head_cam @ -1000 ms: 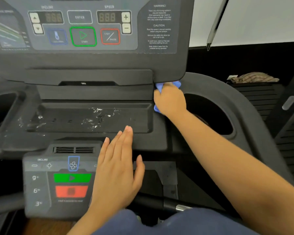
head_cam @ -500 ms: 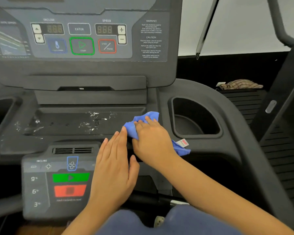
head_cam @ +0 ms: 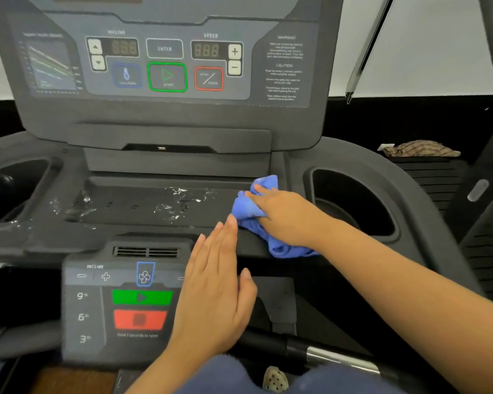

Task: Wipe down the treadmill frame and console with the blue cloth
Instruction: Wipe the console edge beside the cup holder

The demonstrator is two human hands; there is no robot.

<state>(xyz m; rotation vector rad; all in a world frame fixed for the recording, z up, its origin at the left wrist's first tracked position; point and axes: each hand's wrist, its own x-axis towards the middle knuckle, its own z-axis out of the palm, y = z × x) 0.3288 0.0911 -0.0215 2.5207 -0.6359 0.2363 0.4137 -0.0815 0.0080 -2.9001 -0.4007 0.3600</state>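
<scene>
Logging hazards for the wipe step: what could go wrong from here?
1. The left hand lies flat over the lower panel, beside the green button: it might press a control.
2. Droplets sit on the tray near the vent; the cloth under the right hand could push water in.

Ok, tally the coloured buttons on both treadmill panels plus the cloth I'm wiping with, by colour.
Green: 2, the start button and the lower green bar.
Red: 2, the stop/pause button and the lower red bar.
Blue: 3, the blue-outlined button, the fan button and the blue cloth.
Total: 7.
</scene>
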